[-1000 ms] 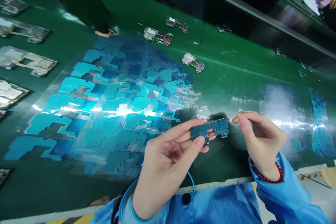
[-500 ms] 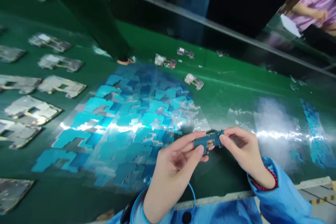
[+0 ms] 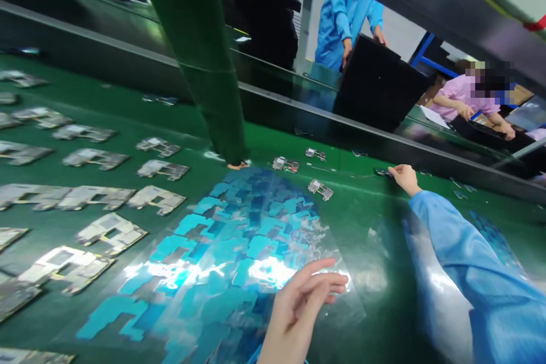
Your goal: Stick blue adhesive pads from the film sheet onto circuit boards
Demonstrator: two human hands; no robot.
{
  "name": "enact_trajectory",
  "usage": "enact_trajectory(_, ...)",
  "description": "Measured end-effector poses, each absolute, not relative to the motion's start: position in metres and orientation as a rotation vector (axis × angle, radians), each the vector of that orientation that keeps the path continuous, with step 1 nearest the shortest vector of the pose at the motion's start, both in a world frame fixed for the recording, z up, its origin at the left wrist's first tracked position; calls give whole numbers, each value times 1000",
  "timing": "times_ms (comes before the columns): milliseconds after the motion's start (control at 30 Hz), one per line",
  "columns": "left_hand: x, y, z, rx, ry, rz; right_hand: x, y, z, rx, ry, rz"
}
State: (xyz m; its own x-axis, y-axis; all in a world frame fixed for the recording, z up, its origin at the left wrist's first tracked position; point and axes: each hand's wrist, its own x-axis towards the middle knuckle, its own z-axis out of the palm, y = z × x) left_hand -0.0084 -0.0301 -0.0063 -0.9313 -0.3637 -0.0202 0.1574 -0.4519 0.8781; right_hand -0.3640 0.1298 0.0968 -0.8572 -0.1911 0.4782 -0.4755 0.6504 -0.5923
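Note:
My right hand (image 3: pixel 406 178) is stretched far out over the green work surface, its fingers pinched on the end of a small dark circuit board (image 3: pixel 383 172) at the back. My left hand (image 3: pixel 301 304) hovers near the front with fingers loosely extended and nothing in them. Beneath and left of it lie clear plastic sheets with many blue-green film cutouts (image 3: pixel 187 224). A pale circuit board (image 3: pixel 321 189), another with a reddish corner (image 3: pixel 285 164) and a smaller one (image 3: pixel 315 153) rest beyond the sheets.
Several larger circuit boards (image 3: pixel 96 197) lie in rows at the left. A green-covered post (image 3: pixel 209 68) rises from the surface. Behind the dark rail (image 3: pixel 294 96) stand a person in blue (image 3: pixel 341 17) by a black panel (image 3: pixel 375 82) and a person in pink (image 3: pixel 452 91).
My right hand has moved from my left hand to the far side with the circuit board. My left hand has let go and loosened. The view has tilted up.

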Motion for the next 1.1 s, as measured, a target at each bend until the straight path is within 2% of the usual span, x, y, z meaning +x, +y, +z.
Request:
enact_trajectory(100,-11,-29,-7,271,-1410,-2423,-379,86,92,619,-2438,848)
enact_trajectory(200,-12,-31,-10,253,-1400,-2443,-377,18,79,954,-2443,730)
enact_trajectory(300,-12,-34,-15,242,-1457,-2414,-371,-40,67,1136,-2469,717)
enact_trajectory(400,-14,-39,-19,171,-1600,-2365,-368,-62,67,1146,-2506,798)
enact_trajectory(500,-15,-40,-22,190,-1638,-2296,-353,-51,77,1141,-2540,944)
enact_trajectory(600,-14,-36,-24,350,-1482,-2211,-306,-19,85,1206,-2568,1135)
enact_trajectory(700,-12,-32,-24,425,-1315,-2190,-226,27,80,1409,-2654,1347)
enact_trajectory(767,-12,-31,-22,385,-1365,-2231,-174,58,72,1656,-2752,1630)
enact_trajectory(900,-15,-34,-20,316,-1467,-2269,-136,86,59,1760,-2876,1700)
enact_trajectory(967,-16,-35,-21,321,-1356,-2261,-150,77,52,1785,-2680,1539)
enact_trajectory(1100,-17,-37,-19,260,-1282,-2287,-194,36,25,1940,-2154,779)
